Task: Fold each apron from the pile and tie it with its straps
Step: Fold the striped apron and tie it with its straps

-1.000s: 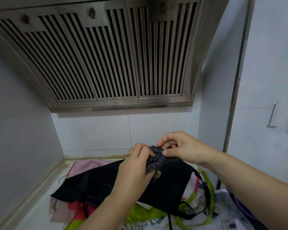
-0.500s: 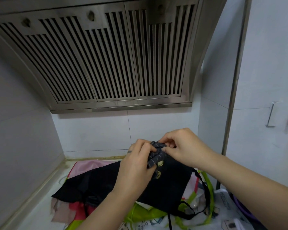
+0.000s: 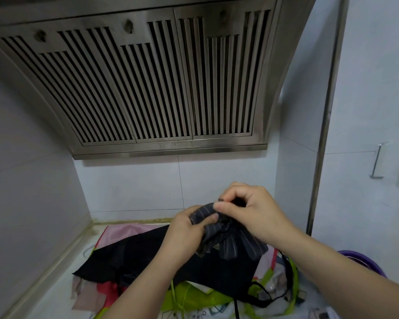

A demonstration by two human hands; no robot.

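A folded dark striped apron (image 3: 233, 240) is held in the air above the pile. My left hand (image 3: 184, 236) grips its left end, thumb across the fabric. My right hand (image 3: 251, 210) pinches a dark strap at the top of the bundle between thumb and fingers. Below lies the pile: a black apron (image 3: 136, 261) on top, with pink (image 3: 120, 233) and lime green (image 3: 194, 298) aprons under it. Thin black straps (image 3: 270, 298) trail off to the right.
A steel range hood (image 3: 148, 84) hangs close overhead. White tiled walls enclose the counter (image 3: 55, 295) at left and back. A metal post (image 3: 325, 134) stands to the right, a purple basin (image 3: 362, 263) beyond my right forearm, and a wall hook (image 3: 378, 162) further right.
My right hand has risen slightly and pulled the strap upward at the bundle's top. More of the striped bundle now shows, fanned out below my hands. The view has tilted a little.
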